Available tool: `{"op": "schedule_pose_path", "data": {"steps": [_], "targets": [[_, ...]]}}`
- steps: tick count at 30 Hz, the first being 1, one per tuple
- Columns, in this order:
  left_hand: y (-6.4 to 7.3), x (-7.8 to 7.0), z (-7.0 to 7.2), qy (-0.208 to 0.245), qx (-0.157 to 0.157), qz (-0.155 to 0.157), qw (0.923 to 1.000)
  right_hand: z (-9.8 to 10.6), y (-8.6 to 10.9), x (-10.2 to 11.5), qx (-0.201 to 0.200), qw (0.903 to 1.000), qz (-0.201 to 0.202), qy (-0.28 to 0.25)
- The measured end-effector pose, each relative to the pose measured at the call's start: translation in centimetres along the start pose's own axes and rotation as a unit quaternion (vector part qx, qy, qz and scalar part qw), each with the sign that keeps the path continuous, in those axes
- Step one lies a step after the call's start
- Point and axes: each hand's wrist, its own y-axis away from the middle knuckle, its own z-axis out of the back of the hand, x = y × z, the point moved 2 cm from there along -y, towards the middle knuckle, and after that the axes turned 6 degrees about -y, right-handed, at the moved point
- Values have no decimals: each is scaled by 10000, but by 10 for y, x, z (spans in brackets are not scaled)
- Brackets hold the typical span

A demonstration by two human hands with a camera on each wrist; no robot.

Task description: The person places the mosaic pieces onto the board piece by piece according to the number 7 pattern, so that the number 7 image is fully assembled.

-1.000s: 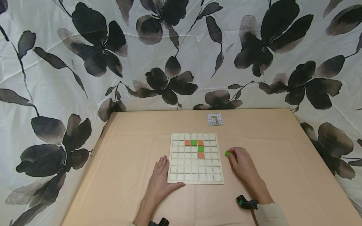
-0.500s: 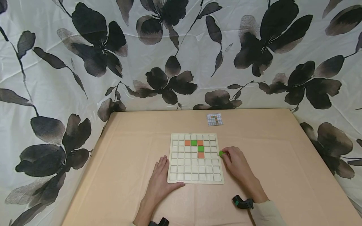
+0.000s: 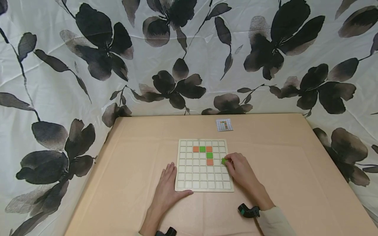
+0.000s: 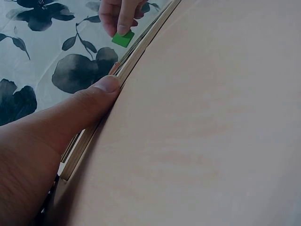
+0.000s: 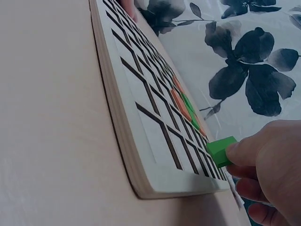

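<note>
A pale wooden grid board lies on the table with orange and green square tiles set in several of its cells. Pinched in my right hand is a green tile, held by thumb and fingers over the board's right edge. My left hand rests along the board's lower left corner, its fingers straight against the left side. In the left wrist view the left thumb touches the board's near edge. An orange tile sits lowest of the placed ones.
A small card with a printed grid pattern lies beyond the board, near the back of the light brown table. Behind the table hangs a white cloth with dark flowers. Each wrist wears a black camera.
My right hand has moved left with the green tile, from beside the board to over its right edge. The left hand and the placed tiles stay where they were.
</note>
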Motion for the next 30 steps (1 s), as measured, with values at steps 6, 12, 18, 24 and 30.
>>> {"op": "schedule_pose_path", "data": {"steps": [6, 12, 18, 24, 30], "targets": [[0, 1, 0, 1, 3, -5, 10000, -6, 0, 5, 41, 9999, 133, -38], [0, 0, 0, 22, -2, -5, 10000, -13, 1, 8, -29, 9989, 471, -46], [0, -1, 1, 41, 1, 15, 10000, -19, 1, 13, 50, 9985, 538, -31], [0, 0, 1, 72, -47, 15, 10000, -24, 1, 20, 129, 9986, 505, -37], [0, 1, 0, 110, 3, 55, 9999, -29, 0, 24, 147, 9978, 635, -109]]}}
